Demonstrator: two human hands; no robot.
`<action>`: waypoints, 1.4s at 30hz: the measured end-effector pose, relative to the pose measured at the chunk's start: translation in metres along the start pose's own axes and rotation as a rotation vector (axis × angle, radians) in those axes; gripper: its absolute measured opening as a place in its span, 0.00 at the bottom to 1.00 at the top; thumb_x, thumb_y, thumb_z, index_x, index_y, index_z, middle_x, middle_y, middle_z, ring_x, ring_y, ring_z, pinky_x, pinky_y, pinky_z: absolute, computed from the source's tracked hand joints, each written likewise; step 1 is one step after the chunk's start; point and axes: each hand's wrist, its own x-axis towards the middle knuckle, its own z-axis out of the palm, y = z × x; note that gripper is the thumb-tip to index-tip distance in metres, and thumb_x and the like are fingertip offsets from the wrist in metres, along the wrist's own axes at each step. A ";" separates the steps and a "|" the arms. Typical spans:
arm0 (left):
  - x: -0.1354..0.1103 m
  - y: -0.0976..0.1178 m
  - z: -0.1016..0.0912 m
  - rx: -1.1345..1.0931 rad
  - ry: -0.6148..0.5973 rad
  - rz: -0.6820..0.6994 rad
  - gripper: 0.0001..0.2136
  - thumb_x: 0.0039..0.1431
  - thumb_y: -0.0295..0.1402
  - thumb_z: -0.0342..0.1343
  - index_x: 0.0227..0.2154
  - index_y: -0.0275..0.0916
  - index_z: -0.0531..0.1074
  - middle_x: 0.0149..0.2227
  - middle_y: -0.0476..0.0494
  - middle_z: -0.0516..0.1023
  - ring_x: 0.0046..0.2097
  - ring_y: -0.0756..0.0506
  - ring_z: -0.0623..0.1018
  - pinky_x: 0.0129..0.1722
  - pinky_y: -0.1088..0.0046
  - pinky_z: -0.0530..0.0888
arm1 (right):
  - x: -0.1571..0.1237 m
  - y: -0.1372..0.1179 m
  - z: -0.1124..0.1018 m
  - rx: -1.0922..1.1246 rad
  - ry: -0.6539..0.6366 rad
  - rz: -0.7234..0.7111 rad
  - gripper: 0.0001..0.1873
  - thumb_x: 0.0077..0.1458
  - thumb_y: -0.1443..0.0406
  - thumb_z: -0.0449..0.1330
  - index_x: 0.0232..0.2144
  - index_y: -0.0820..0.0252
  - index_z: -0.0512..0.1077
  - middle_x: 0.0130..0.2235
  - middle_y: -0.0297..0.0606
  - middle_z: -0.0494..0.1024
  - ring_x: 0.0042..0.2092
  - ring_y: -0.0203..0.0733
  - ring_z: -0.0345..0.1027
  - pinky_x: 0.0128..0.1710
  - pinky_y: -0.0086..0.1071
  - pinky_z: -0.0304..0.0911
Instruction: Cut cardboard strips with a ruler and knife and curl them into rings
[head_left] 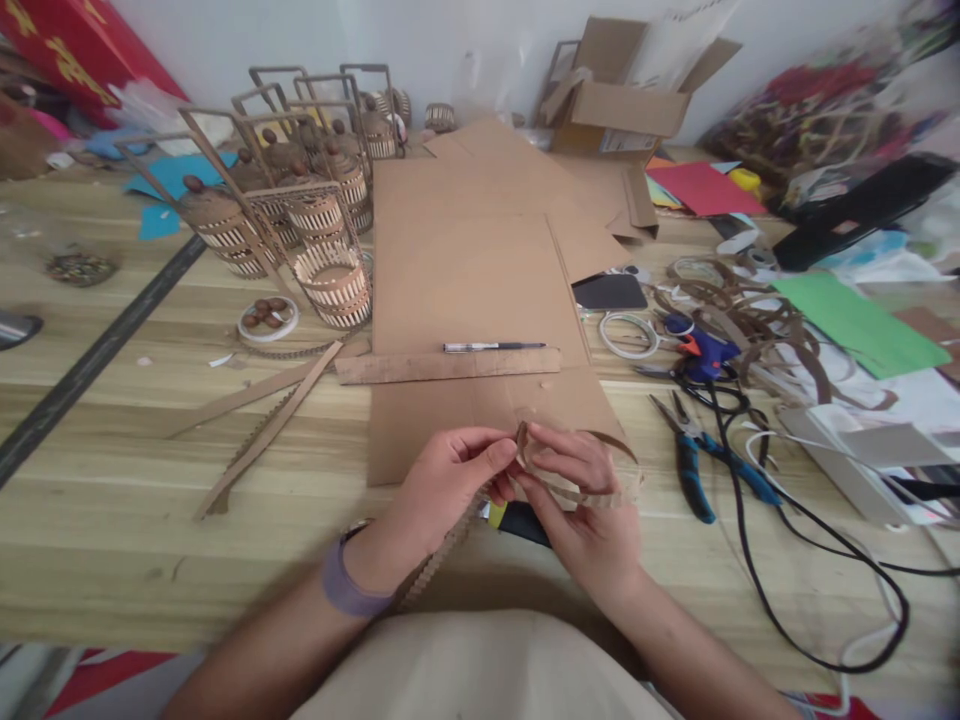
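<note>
I see a narrow, curled strip of brown corrugated cardboard above the near end of a large, flat, brown cardboard sheet. The left hand pinches it between thumb and fingers; the right hand grips it opposite, with a ribbed length curving out beside it. The fingers overlap, so I cannot tell exactly where each tip presses.

Just below the sheet's near edge, I make out a black-and-yellow tool handle, partly hidden. On the sheet, a slim black-and-clear pen lies along a long, flat cardboard strip; any print on the pen is too small for me.

Left of the sheet, lantern-shaped slatted baskets with upright handles crowd the pale wooden desk. Right of it, I have blue-and-black-handled pliers and a blue glue gun. Beyond its far end stands an open brown cardboard box bearing an unreadable label. Far left of the sheet, a red banner shows yellow characters, too blurred to read.
</note>
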 end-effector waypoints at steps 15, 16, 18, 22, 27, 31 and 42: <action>-0.008 0.006 0.009 0.460 0.007 0.097 0.12 0.65 0.35 0.46 0.28 0.37 0.69 0.24 0.52 0.71 0.22 0.53 0.70 0.23 0.80 0.67 | 0.002 -0.005 -0.001 -0.057 0.019 0.155 0.06 0.60 0.69 0.59 0.37 0.50 0.70 0.39 0.32 0.83 0.39 0.42 0.77 0.43 0.42 0.66; -0.007 0.006 0.009 0.456 0.004 0.099 0.12 0.65 0.35 0.46 0.28 0.37 0.69 0.23 0.52 0.70 0.22 0.53 0.70 0.23 0.81 0.66 | 0.000 -0.004 -0.001 -0.041 0.019 0.179 0.06 0.60 0.68 0.59 0.37 0.50 0.71 0.39 0.32 0.83 0.40 0.42 0.77 0.44 0.42 0.66; -0.007 0.007 0.009 0.441 -0.001 0.094 0.12 0.65 0.35 0.47 0.27 0.38 0.68 0.21 0.53 0.68 0.22 0.53 0.70 0.23 0.81 0.66 | -0.003 -0.003 0.001 0.001 0.022 0.211 0.06 0.60 0.68 0.59 0.38 0.50 0.72 0.39 0.33 0.83 0.40 0.42 0.77 0.44 0.42 0.67; -0.006 0.006 0.008 0.383 -0.004 0.067 0.13 0.64 0.37 0.48 0.26 0.37 0.68 0.21 0.52 0.69 0.22 0.53 0.70 0.22 0.80 0.66 | -0.005 0.000 0.003 0.131 0.023 0.340 0.07 0.59 0.66 0.61 0.40 0.51 0.74 0.40 0.36 0.82 0.43 0.44 0.76 0.43 0.42 0.68; -0.003 -0.001 0.004 0.309 0.041 0.009 0.12 0.62 0.39 0.50 0.29 0.36 0.70 0.25 0.50 0.72 0.21 0.54 0.69 0.19 0.80 0.66 | 0.015 0.014 -0.002 0.537 0.226 0.693 0.05 0.57 0.63 0.61 0.29 0.55 0.70 0.29 0.32 0.78 0.34 0.40 0.74 0.34 0.34 0.68; 0.000 -0.004 -0.001 0.265 0.093 -0.030 0.12 0.61 0.40 0.52 0.29 0.36 0.71 0.25 0.50 0.73 0.20 0.55 0.68 0.19 0.80 0.65 | 0.028 0.028 -0.008 0.565 0.441 0.786 0.06 0.52 0.65 0.62 0.28 0.56 0.67 0.35 0.34 0.79 0.32 0.34 0.70 0.31 0.29 0.63; -0.004 0.001 0.005 0.227 -0.027 -0.053 0.10 0.62 0.39 0.51 0.31 0.38 0.66 0.26 0.50 0.72 0.22 0.54 0.68 0.22 0.80 0.66 | 0.021 0.016 -0.009 0.593 -0.269 0.772 0.13 0.53 0.55 0.65 0.26 0.58 0.72 0.20 0.27 0.64 0.22 0.32 0.57 0.20 0.27 0.56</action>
